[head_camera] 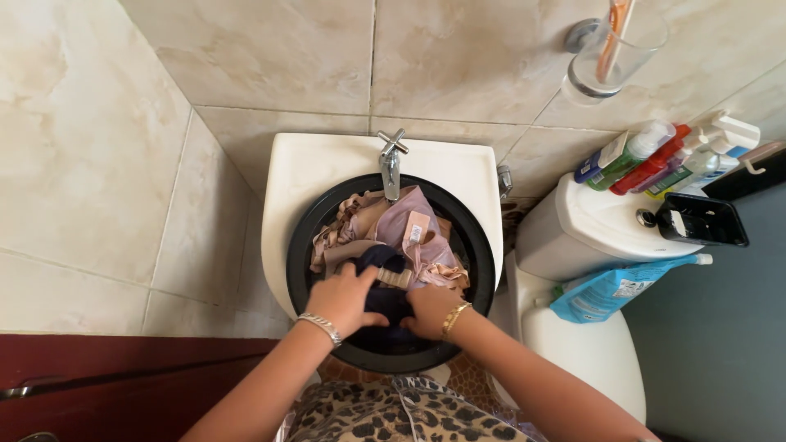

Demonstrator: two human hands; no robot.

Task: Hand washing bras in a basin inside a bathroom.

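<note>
A black basin (304,245) sits in a white sink (311,164) set against the far wall of beige marbled tiles (98,123). A chrome tap (390,164) stands at the sink's far edge, its spout over the basin. The basin is heaped with pink and beige garments (409,233); a dark navy cloth (385,299) lies at the near side of the heap.

The left hand (344,299), a silver bracelet at its wrist, lies flat on the navy cloth with fingers spread apart, pressing rather than clamping. The right hand (427,309), with a gold bracelet, rests just beside it on the same cloth; its fingers are tucked into the fabric, and whether they pinch it I cannot tell.

To the right stands a white toilet (589,344). On its tank lid (598,217) lie several bottles (647,160) and a black tray (702,219); a blue pouch (610,290) hangs below the lid's near edge. A glass (610,53) in a wall ring holds an orange toothbrush (612,33). At the near left runs a dark red surface (123,372). A leopard-print garment (393,417) shows at the bottom, on the person.
</note>
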